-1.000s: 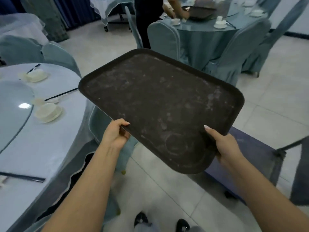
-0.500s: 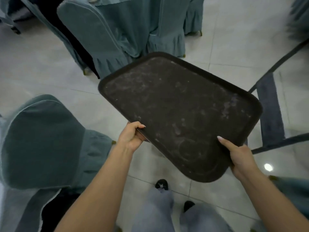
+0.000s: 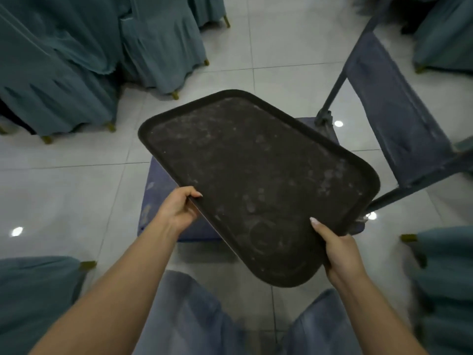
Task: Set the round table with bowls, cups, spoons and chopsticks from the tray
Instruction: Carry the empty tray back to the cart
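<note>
At the far left we note teal fabric chair covers with pleated skirts [image 3: 64, 73] standing on the pale glossy tiled floor [image 3: 64, 196]; a further teal-covered chair [image 3: 33, 290] sits at the lower left corner; moving inward, our left hand [image 3: 176, 211] grips the near-left long edge of the dark brown rectangular plastic tray with rounded corners [image 3: 256, 180], thumb on top and fingers curled beneath the rim; the tray is held in the air, tilted and turned diagonally, with only pale scuffs and ring marks on its surface; beneath it we see the blue padded seat of a folding chair [image 3: 158, 190], part of it hidden by the tray; we cannot tell whether tray and seat touch; our right hand [image 3: 340, 254] clamps the near-right corner of the tray, thumb laid along the upper face, fingers under; at the bottom centre our grey-blue trouser legs [image 3: 184, 316] appear; to the right rises the blue fabric backrest on its dark metal frame [image 3: 391, 108]; more teal-covered chairs [image 3: 445, 278] occupy the right edge.
</note>
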`<move>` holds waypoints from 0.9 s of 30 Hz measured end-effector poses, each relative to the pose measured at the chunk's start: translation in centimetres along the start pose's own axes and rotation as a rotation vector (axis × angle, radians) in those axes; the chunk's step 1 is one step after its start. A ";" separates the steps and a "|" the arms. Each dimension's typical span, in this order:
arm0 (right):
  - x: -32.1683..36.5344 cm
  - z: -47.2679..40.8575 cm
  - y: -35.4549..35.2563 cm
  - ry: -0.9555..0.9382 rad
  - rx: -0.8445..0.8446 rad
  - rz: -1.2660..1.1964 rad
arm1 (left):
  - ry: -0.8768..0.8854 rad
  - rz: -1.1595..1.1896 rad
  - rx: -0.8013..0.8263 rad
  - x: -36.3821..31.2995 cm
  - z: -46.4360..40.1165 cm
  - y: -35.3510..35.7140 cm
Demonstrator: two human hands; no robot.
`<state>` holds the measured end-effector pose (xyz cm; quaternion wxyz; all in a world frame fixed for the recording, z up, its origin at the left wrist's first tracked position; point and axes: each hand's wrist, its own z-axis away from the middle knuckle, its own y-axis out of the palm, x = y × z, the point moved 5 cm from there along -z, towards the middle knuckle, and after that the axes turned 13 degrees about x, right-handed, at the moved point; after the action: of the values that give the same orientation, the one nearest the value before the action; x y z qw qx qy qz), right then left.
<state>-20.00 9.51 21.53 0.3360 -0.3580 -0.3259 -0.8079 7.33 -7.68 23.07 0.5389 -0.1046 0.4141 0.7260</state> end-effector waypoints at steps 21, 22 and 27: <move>-22.6 -12.0 -6.8 0.048 -0.224 -0.074 | -0.233 -0.673 -0.037 11.3 -20.0 -10.0; -23.0 -12.0 -7.0 0.058 -0.231 -0.067 | -0.248 -0.750 -0.034 11.4 -20.3 -10.2; -24.1 -11.9 -7.8 0.122 -0.238 0.023 | -0.300 -0.909 -0.062 13.3 -20.5 -11.4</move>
<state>-17.87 12.27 -6.22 0.3194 -0.3492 -0.2026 -0.8573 5.95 -12.21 -3.51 0.8522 -0.1851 0.2221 0.4361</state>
